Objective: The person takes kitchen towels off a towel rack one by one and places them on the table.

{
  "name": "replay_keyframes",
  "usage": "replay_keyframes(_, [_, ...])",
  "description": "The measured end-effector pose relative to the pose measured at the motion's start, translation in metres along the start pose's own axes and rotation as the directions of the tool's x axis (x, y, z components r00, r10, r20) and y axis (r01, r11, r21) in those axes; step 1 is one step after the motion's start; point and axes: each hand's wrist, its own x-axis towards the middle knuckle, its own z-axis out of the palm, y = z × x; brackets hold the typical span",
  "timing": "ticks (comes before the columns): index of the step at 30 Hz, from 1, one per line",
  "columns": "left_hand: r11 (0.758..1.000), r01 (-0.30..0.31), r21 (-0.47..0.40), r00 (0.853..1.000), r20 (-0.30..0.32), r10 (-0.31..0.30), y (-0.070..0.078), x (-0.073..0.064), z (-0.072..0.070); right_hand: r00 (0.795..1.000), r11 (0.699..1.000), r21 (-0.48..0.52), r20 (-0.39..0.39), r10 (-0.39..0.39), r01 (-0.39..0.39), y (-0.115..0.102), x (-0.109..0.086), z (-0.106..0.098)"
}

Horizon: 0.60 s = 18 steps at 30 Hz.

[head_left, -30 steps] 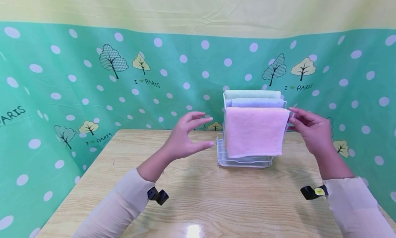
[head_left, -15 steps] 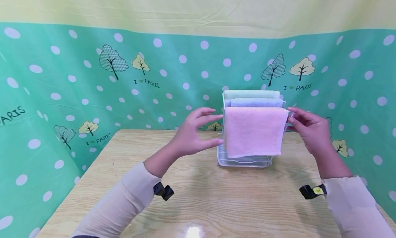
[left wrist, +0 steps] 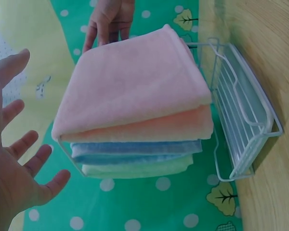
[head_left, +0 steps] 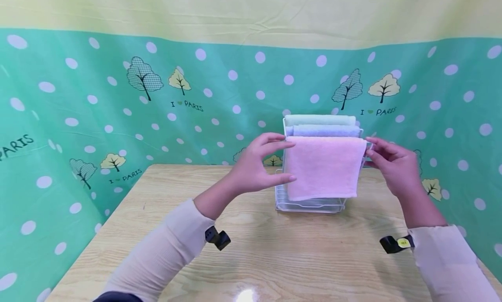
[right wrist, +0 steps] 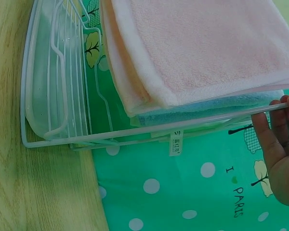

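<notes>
Left hand (head_left: 254, 167) spreads wide beside the pink towel (head_left: 327, 167); right hand (head_left: 400, 167) pinches the white rack (right wrist: 156, 126) at its side.

Green dotted curtain (head_left: 235, 93), wooden table (head_left: 282, 254)

Cream sleeves (head_left: 168, 245), black wrist cameras (head_left: 217, 238)

A white wire rack (head_left: 310, 211) stands upright. A folded pink terry towel (head_left: 325, 167) hangs frontmost — behind it, a pale-blue towel (head_left: 326, 130), then a mint-green towel (head_left: 319, 120).
</notes>
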Motion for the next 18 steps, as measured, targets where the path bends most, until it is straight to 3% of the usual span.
replay_keyframes(8, [1.0,-0.018,-0.003,1.0,0.004,0.018,0.005,0.01,0.003,1.0,1.0,-0.002,0.0,-0.013,0.013,0.001,-0.001,-0.001])
replay_keyframes(18, [0.999,0.034,-0.019,0.999,0.03,-0.033,0.01,0.026,0.006,1.0,0.999,0.023,-0.001,-0.024,0.024,0.0,-0.001,0.0])
